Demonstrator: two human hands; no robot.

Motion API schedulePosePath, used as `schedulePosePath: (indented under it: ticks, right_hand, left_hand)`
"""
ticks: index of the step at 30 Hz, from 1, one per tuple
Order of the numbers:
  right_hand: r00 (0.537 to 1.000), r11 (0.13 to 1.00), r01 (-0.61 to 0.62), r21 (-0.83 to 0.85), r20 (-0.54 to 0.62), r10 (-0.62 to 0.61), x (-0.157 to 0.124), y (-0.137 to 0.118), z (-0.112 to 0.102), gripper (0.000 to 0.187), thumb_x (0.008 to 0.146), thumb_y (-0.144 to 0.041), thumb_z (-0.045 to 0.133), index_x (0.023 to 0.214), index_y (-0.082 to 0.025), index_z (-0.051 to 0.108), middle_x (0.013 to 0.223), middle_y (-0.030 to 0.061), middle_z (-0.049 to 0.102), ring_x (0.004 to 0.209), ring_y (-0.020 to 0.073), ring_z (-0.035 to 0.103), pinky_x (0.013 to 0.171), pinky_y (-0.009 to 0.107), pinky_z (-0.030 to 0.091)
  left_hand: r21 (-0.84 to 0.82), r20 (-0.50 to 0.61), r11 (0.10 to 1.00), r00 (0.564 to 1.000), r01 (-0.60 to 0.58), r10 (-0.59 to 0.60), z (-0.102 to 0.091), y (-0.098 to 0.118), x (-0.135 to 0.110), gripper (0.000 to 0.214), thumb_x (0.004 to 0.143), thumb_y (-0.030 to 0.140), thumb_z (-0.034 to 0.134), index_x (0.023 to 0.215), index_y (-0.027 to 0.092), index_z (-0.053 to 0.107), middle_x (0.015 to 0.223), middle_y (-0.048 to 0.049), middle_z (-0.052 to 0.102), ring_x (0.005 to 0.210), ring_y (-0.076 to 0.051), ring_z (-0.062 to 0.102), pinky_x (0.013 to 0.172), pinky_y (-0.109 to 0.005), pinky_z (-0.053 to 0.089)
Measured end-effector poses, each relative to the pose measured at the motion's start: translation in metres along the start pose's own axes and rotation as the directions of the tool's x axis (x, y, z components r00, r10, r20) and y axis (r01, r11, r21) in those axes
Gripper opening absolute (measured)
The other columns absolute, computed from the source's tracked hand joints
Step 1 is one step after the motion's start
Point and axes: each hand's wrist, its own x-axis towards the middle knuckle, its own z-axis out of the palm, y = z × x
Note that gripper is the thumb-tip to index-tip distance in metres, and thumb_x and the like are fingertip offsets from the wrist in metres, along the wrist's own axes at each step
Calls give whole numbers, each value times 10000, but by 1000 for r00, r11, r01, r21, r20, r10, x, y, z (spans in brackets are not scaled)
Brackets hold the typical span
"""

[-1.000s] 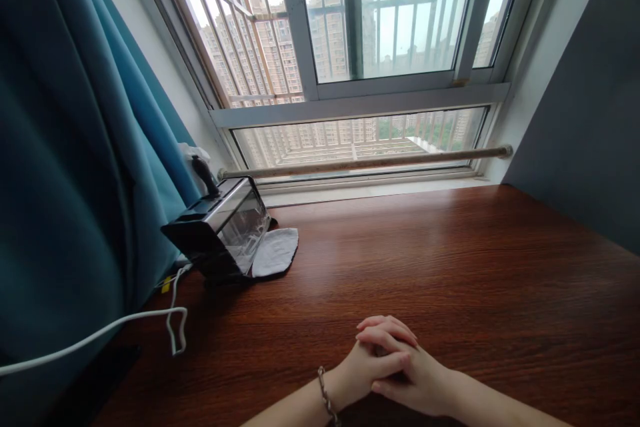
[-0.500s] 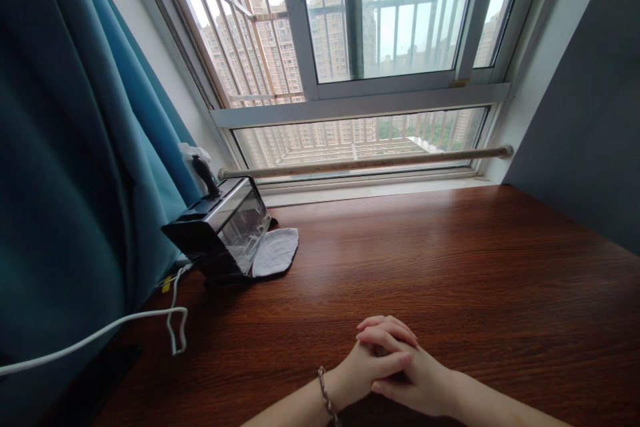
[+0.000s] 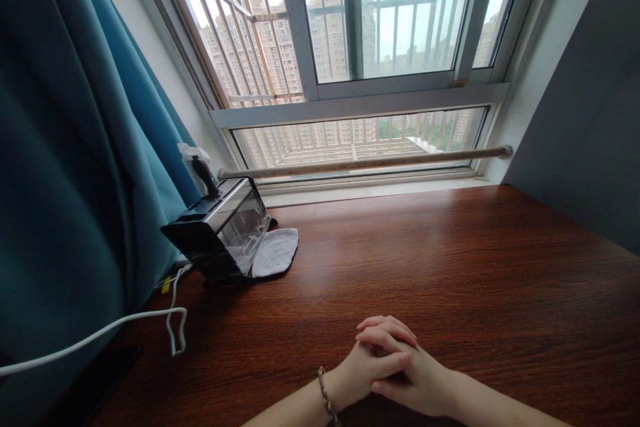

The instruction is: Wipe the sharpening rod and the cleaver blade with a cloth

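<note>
Slanting inward, left hand (image 3: 367, 365), right hand (image 3: 421, 379)

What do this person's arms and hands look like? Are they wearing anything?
The left hand has a metallic-looking chain-link bracelet at its wrist. The right hand has no bracelet in view. Neither wears a glove, and no sleeves show.

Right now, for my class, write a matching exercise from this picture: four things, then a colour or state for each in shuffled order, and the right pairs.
Things
1. left hand
2. curtain
3. cable
4. tabletop

Colours and states
A. white
B. reddish brown
C. clasped with the right hand
D. blue

Pairs: 1-C, 2-D, 3-A, 4-B
</note>
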Motion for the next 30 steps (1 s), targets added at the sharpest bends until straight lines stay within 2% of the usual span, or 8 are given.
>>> schedulePosePath:
  ticks: [10,17,20,23,25,27,29,30]
  right_hand:
    - [1000,1000,8,0,-4,-8,1,0,0,543,735,-269,610,1231,-213,397,1205,109,425,1163,216,371,969,376,352]
    - [1000,1000,-12,-15,4,12,0,1,1,538,736,-279,613,1229,-203,410,1222,124,421,1169,219,376,968,378,357]
    - [1000,998,-13,-63,-1,13,-3,2,2,612,752,-294,598,1297,-222,328,1303,127,355,1229,228,319,993,397,326]
    - [1000,991,2,-131,-16,-4,-7,6,6,757,758,-305,587,1376,-219,160,1414,145,185,1306,259,187,1023,449,257]
    - [999,987,5,-159,-53,-14,-9,9,11,827,746,-315,601,1392,-206,97,1447,155,58,1329,288,92,1022,474,243]
    - [992,982,-23,-189,-128,-2,-8,10,15,865,725,-306,626,1395,-205,87,1455,150,-31,1332,309,35,1010,478,270]
    - [971,960,-105,-261,-233,42,-6,7,16,850,728,-256,623,1396,-203,101,1455,144,-78,1329,323,43,1002,487,288]
    - [958,939,-146,-313,-282,55,-4,2,15,817,737,-228,608,1395,-200,125,1457,146,-70,1324,339,56,1003,514,273]
  left_hand:
    - [1,3,1000,1000,12,-12,0,4,0,190,720,172,578,895,169,653,937,-33,564,969,-210,517,873,-282,390]
    - [-41,-1,999,1000,0,0,1,-2,0,188,722,180,592,900,166,652,942,-35,561,964,-212,521,862,-297,404]
    - [-88,11,996,1000,6,-5,1,0,-1,189,721,197,606,902,167,652,942,-50,564,957,-216,523,860,-317,415]
    - [-146,20,989,999,37,-34,2,2,-5,254,728,246,621,968,167,635,978,-80,564,969,-227,525,877,-345,414]
    - [-186,-37,982,999,32,-39,2,2,-8,394,757,313,599,1131,196,553,1098,-101,535,1051,-243,494,918,-368,390]
    - [-254,-153,967,988,-12,-28,2,0,-9,531,782,386,562,1270,242,411,1246,-108,453,1136,-255,443,943,-384,373]
    - [-376,-286,925,956,-44,-70,1,-3,-6,553,802,434,518,1303,289,334,1308,-98,402,1123,-257,466,905,-399,406]
    - [-447,-335,894,934,-42,-124,-1,-4,-3,513,812,441,499,1280,289,356,1289,-99,425,1071,-252,510,866,-400,433]
